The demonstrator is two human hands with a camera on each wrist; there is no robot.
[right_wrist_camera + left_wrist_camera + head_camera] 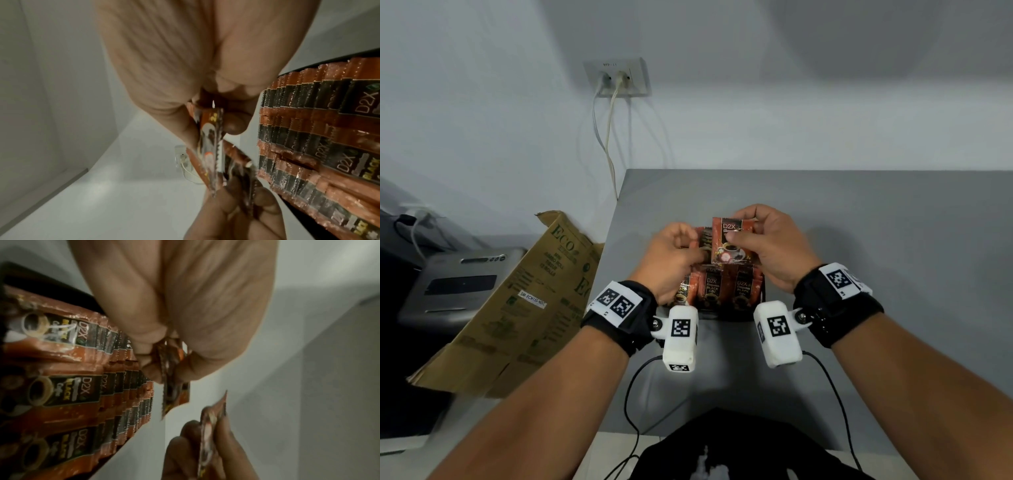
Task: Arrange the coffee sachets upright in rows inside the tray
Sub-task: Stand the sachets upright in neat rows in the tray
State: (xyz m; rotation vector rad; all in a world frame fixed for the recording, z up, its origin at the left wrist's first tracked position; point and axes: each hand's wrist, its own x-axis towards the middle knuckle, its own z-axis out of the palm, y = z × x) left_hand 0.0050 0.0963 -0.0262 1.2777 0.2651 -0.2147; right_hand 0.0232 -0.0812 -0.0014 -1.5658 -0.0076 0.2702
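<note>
A black tray [763, 291] on the grey table holds three rows of upright orange-and-black coffee sachets [711, 286], also seen packed tight in the left wrist view [86, 386] and the right wrist view [320, 146]. Above the tray's far end, my right hand [767, 246] pinches one sachet [734, 241] by its upper right part, face toward me. My left hand [674, 253] grips a small bunch of sachets [703, 240] just left of it; that bunch shows edge-on [172, 382] between thumb and fingers. The tray's left side is hidden behind my left hand.
A flattened brown cardboard box [524, 308] leans at the table's left edge beside a grey printer [458, 284]. A wall socket [616, 77] with two cables sits on the back wall. Black cables [633, 404] trail from the wrist cameras across the near table.
</note>
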